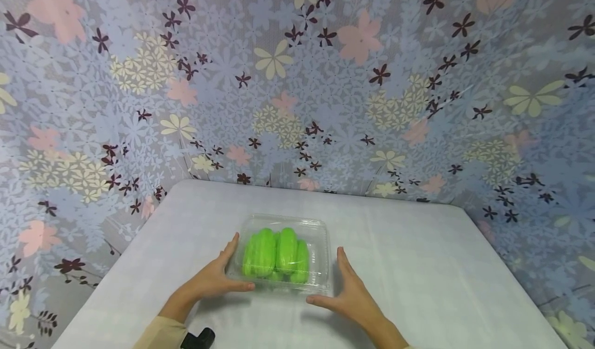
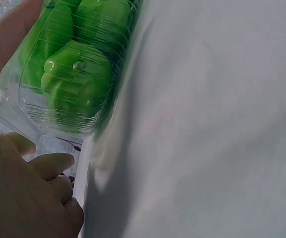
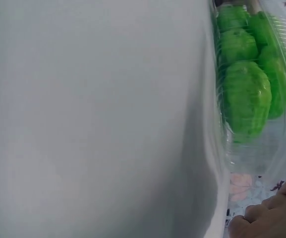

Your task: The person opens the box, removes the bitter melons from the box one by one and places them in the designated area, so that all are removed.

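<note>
A clear plastic clamshell box [image 1: 321, 256] with a ribbed wall sits on the table, its lid closed over several bright green, ridged vegetables [image 1: 265, 253]. At the box's front left corner is my left hand [image 1: 211, 279], thumb along the front edge and fingers along the left side. My right hand [image 1: 350, 295] is spread beside the front right corner, its thumb pointing in toward the front edge. In the left wrist view, the green vegetables [image 2: 78, 79] show through the box wall close to the thumb. The right wrist view shows the vegetables [image 3: 247, 99] stacked inside.
A white cloth covers the table [image 1: 409, 266] under the box. Behind and at both sides hangs a flower-patterned covering [image 1: 325, 91]. A black strap device [image 1: 199, 338] is on the left wrist, below a beige sleeve [image 1: 160, 333].
</note>
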### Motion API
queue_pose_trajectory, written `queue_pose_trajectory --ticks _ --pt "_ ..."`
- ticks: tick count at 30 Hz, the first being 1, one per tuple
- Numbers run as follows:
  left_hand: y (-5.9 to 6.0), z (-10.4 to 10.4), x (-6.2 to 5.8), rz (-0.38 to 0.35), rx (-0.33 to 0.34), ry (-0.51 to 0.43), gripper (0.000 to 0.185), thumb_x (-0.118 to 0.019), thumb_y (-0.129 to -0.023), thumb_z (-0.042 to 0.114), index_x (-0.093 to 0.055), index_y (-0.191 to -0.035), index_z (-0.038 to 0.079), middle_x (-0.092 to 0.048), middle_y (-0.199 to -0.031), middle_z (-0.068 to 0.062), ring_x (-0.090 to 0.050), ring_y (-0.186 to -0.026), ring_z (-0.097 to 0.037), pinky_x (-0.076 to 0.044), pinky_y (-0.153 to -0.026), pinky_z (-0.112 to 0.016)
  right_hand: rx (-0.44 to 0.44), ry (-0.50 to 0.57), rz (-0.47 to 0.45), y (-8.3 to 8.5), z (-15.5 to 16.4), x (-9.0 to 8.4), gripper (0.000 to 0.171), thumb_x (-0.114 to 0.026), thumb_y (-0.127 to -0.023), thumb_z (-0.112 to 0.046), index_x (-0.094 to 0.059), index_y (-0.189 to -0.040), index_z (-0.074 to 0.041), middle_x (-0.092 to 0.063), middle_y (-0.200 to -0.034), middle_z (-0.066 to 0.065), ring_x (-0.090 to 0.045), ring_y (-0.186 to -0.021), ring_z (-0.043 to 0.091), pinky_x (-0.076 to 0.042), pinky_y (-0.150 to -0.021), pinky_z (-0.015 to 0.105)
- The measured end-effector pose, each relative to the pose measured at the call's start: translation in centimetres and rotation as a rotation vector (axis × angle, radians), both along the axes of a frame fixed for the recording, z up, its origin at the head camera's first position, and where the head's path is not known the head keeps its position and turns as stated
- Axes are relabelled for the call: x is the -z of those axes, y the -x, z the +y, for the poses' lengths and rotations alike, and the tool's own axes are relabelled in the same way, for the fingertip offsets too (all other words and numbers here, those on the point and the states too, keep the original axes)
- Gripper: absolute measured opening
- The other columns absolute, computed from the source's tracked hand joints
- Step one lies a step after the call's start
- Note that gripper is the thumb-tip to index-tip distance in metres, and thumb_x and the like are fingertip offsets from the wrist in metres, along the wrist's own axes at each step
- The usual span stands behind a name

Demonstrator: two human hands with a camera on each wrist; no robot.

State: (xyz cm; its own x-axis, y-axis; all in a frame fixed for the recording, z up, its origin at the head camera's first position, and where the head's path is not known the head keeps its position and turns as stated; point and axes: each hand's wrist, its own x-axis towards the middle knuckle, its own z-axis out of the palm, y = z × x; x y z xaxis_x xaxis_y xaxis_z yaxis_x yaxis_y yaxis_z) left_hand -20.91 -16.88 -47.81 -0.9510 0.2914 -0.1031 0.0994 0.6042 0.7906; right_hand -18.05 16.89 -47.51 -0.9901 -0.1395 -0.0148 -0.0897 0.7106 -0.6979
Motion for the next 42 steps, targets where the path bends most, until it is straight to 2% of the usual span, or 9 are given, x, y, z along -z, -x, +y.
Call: queue_pose_trajectory --ticks 3,11,15,20,25,31,37,42 --pt "0.0 0.1 0.0 0.0 0.0 0.001 0.125 -0.081 -0.064 0.053 0.011 -0.147 0.045 0.005 -0.161 -0.001 0.002 -0.146 -0.037 -0.005 -0.114 -0.063 0.002 0.018 0.005 0.1 -0.2 0.4 0.133 -0.077 -0.058 -0.067 0.005 -0.153 -0.022 -0.003 -0.161 0.003 -0.011 -0.148 0.026 -0.018 -0.117 0.051" --pt "0.0 0.3 0.0 -0.015 0.018 -0.017 0.122 -0.079 -0.069 0.051 0.011 -0.15 0.038 0.007 -0.161 -0.006 0.005 -0.146 -0.04 -0.005 -0.111 -0.067 0.006 0.071 0.014 0.3 -0.8 0.8 0.128 -0.077 -0.063 -0.063 0.003 -0.153 -0.021 -0.007 -0.161 0.006 -0.015 -0.147 0.028 -0.02 -0.116 0.052" --pt "-0.1 0.2 0.0 -0.027 0.014 -0.001 0.119 -0.077 -0.069 0.054 0.013 -0.146 0.046 0.007 -0.161 -0.008 0.004 -0.146 -0.038 -0.005 -0.11 -0.068 0.016 0.086 0.006 0.3 -1.0 1.0 0.123 -0.076 -0.066 -0.061 0.001 -0.154 -0.021 -0.011 -0.16 0.007 -0.019 -0.145 0.032 -0.023 -0.115 0.054" --pt "-0.3 -0.1 0.0 -0.024 -0.012 0.011 0.116 -0.078 -0.068 0.055 0.009 -0.145 0.051 0.003 -0.161 -0.01 0.002 -0.147 -0.037 -0.006 -0.11 -0.069 0.019 0.095 0.016 0.3 -1.2 1.5 0.116 -0.074 -0.07 -0.06 -0.005 -0.154 -0.019 -0.023 -0.156 0.015 -0.031 -0.14 0.04 -0.03 -0.11 0.057" --pt "-0.5 -0.1 0.0 -0.001 -0.032 0.03 0.115 -0.077 -0.067 0.056 0.004 -0.148 0.046 -0.002 -0.16 -0.015 -0.002 -0.145 -0.042 -0.007 -0.11 -0.068 0.017 0.1 0.026 0.3 -1.2 1.8 0.116 -0.075 -0.069 -0.058 -0.007 -0.154 -0.018 -0.028 -0.154 0.018 -0.035 -0.137 0.04 -0.033 -0.109 0.056" --pt "-0.8 0.1 -0.1 -0.018 -0.013 0.021 0.11 -0.072 -0.074 0.055 0.006 -0.15 0.04 0.002 -0.159 -0.016 0.003 -0.143 -0.048 -0.004 -0.107 -0.071 0.016 0.094 0.05 0.3 -1.2 2.1 0.116 -0.076 -0.069 -0.054 -0.007 -0.154 -0.016 -0.029 -0.153 0.019 -0.036 -0.136 0.04 -0.033 -0.109 0.055" --pt "-1.1 0.3 0.0 -0.01 -0.005 0.009 0.102 -0.066 -0.08 0.055 0.003 -0.152 0.035 0.002 -0.16 -0.015 0.004 -0.143 -0.046 -0.001 -0.108 -0.07 0.017 0.086 0.043 0.3 -1.2 2.0 0.116 -0.074 -0.07 -0.058 -0.005 -0.154 -0.018 -0.028 -0.154 0.019 -0.035 -0.137 0.041 -0.033 -0.11 0.056" --pt "-1.0 0.4 0.1 0.057 0.003 0.03 0.099 -0.063 -0.082 0.057 -0.001 -0.154 0.025 -0.001 -0.16 -0.009 0.001 -0.147 -0.036 -0.001 -0.115 -0.06 0.025 0.057 0.026 0.4 -1.0 1.8 0.114 -0.07 -0.071 -0.063 -0.004 -0.154 -0.022 -0.026 -0.155 0.016 -0.032 -0.138 0.04 -0.031 -0.11 0.056"
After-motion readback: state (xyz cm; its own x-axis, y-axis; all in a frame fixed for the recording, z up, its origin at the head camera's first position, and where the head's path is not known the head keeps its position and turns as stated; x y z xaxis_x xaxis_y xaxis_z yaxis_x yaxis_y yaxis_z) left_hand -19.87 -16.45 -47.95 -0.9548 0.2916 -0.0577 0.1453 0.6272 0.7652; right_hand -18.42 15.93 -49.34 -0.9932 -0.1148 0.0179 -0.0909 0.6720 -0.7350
